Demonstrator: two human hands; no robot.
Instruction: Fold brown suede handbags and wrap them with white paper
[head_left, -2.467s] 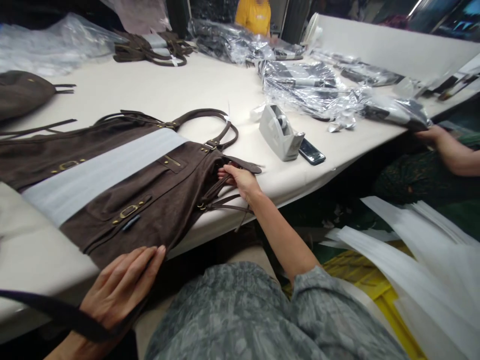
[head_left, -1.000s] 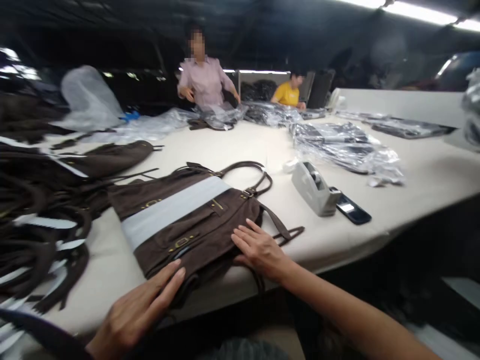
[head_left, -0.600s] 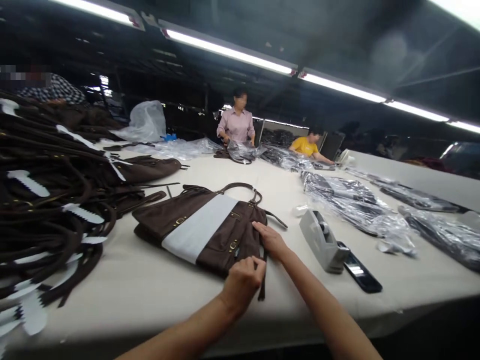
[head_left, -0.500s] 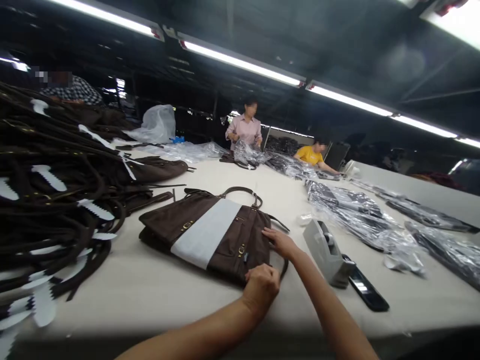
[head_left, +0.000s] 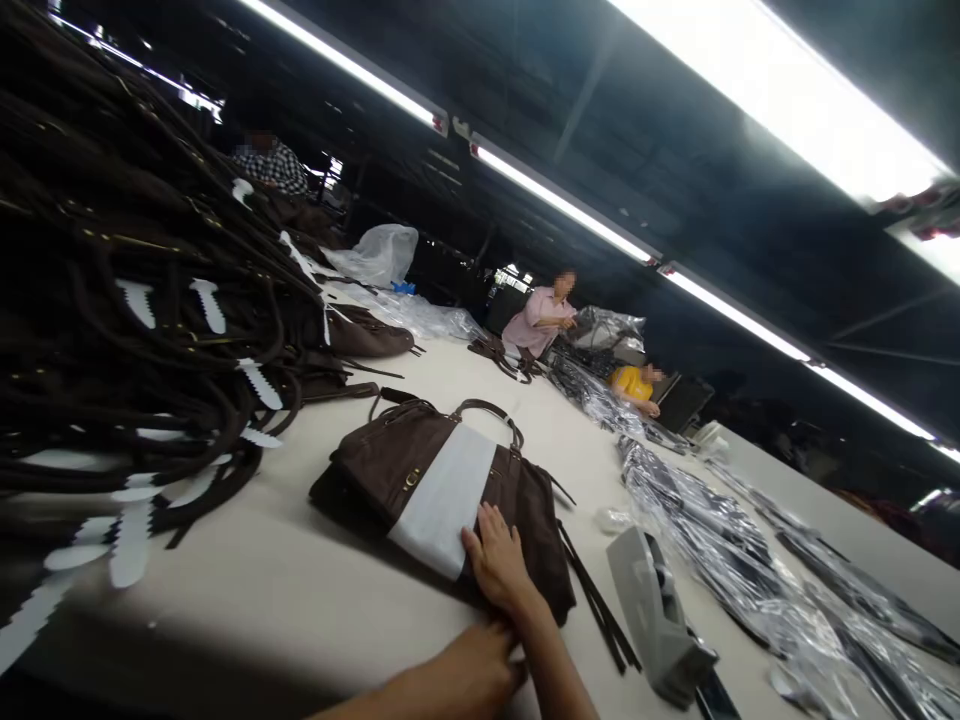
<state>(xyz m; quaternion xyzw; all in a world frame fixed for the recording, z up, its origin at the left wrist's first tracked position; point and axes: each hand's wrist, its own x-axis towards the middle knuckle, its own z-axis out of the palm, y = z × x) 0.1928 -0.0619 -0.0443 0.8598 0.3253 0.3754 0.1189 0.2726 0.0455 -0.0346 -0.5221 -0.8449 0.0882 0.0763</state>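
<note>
Head view, with the brown bag (head_left: 401, 450) as the clock's hub and six o'clock toward the wearer:

1. Brown bag: lies on the pale bench (head_left: 270, 590), its handle (head_left: 491, 405) arching at twelve to one, a pale band (head_left: 442, 495) across its front.
2. Right hand (head_left: 498, 560): rests flat at five o'clock on the bag, reaching over the band's edge; its fingers are nearly straight, slightly parted, and grip nothing.
3. Left hand (head_left: 472, 668): sits at six o'clock by the bag's near edge, curled; I cannot tell whether its fingers have hold of anything (they are hidden).
4. Four o'clock: dark straps (head_left: 596, 600) trail over the bench beside a grey tape dispenser (head_left: 637, 590), a phone (head_left: 716, 698) partly behind it.
5. Three o'clock: plastic-wrapped bags (head_left: 697, 510) lie in a row.
6. Ten o'clock: a high pile of brown bags (head_left: 187, 330) with white tags.
7. One o'clock, well apart: a co-worker in a pink shirt (head_left: 529, 322).
</note>
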